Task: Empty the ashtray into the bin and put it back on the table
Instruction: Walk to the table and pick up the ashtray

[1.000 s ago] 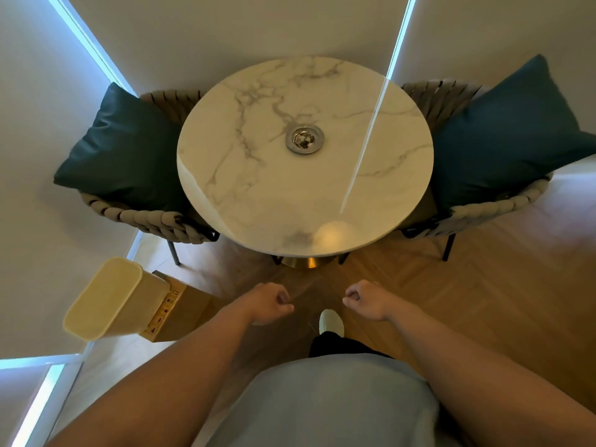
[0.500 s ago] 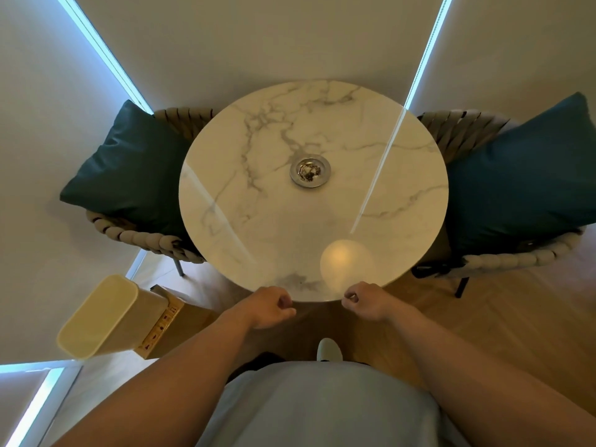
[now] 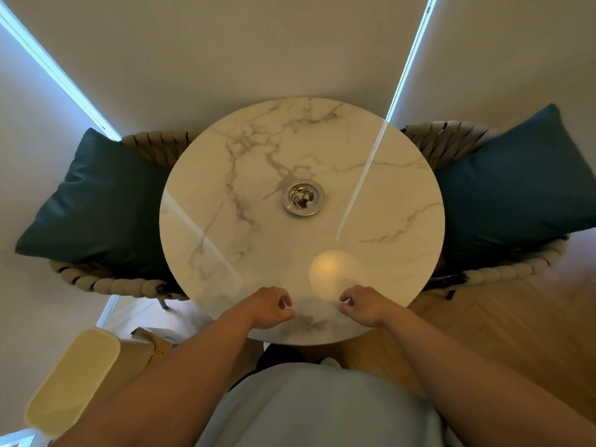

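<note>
Over the near table (image 3: 225,188) edge, left hand (image 3: 269,306) and right hand (image 3: 362,306) are held loosely curled, empty; ashtray (image 3: 302,199) untouched, so a forward reach is judged next.

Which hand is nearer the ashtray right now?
Roughly even, the left hand marginally nearer. Both hover over the table's near edge, short of the ashtray, left hand left of it, right hand right.
</note>
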### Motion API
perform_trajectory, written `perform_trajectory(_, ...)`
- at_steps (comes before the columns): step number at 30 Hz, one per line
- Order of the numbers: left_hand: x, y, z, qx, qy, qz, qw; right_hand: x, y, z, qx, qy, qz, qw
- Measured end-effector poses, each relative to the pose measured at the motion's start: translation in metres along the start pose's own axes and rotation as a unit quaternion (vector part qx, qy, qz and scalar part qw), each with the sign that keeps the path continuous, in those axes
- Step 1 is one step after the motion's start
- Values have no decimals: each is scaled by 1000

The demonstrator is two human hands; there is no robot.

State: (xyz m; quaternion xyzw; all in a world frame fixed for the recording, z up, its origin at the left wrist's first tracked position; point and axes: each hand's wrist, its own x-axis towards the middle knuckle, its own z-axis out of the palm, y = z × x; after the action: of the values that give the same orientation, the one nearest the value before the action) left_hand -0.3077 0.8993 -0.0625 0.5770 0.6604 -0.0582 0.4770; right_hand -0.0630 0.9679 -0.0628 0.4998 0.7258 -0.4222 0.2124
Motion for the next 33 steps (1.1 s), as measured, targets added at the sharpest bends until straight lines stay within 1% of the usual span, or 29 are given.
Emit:
perform_trajectory(7,37,-19,-56,19,-28,32,999,29,-31,-17,25,28,40,998)
perform_trajectory(11,57,-31,-86,20,-24,40,999,42,-51,-26,28,41,52,997)
perform_trajectory(18,82,-25,-111,14,-26,40,999,59,-55,-54,35,50,61,996)
perform_trajectory(22,91,-19,-117,-6,-2,22,1000,75,-52,-80,29,63,37,997)
perform_trajectory(26,95,-16,-122,-50,42,-15,998,91,-45,-105,24,58,3,998)
perform_trajectory(28,97,-17,-125,-51,60,-33,996,99,-39,-115,11,59,-9,998)
perform_trajectory(33,113,-15,-139,-53,101,-47,992,125,-36,-139,-9,118,-40,992)
